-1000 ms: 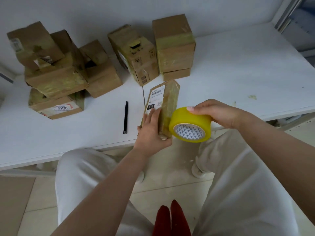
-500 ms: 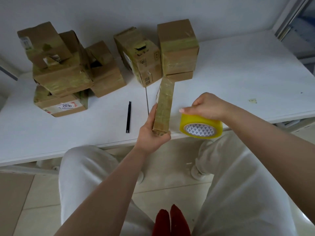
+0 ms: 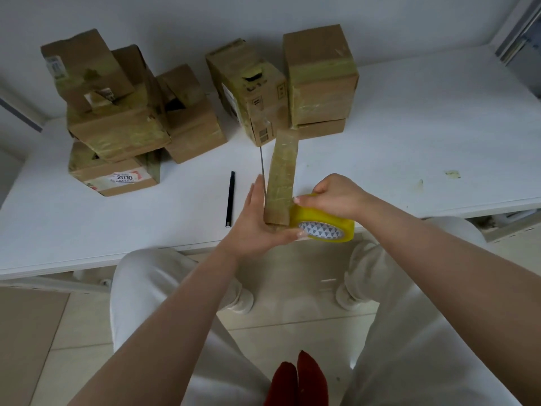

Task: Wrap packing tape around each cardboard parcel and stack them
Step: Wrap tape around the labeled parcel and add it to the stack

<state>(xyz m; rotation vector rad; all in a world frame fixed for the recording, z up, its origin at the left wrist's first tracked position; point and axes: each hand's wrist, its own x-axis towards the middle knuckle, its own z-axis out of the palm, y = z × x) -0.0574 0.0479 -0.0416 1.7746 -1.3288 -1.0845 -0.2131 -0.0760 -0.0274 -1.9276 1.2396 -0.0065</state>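
Our left hand (image 3: 257,227) cradles the thin parcel (image 3: 281,177) on edge above the table's (image 3: 409,136) near rim, palm flat along its side and thumb hooked under the bottom corner. Our right hand (image 3: 336,194) clasps the yellow tape roll (image 3: 325,224), curled over its top and pressing it against the parcel's lower end. We should keep the strip taut and turn the parcel steadily, forearms converging in front of us.

Soft even daylight, faint shadows, mild blur; wide-angle bending at edges
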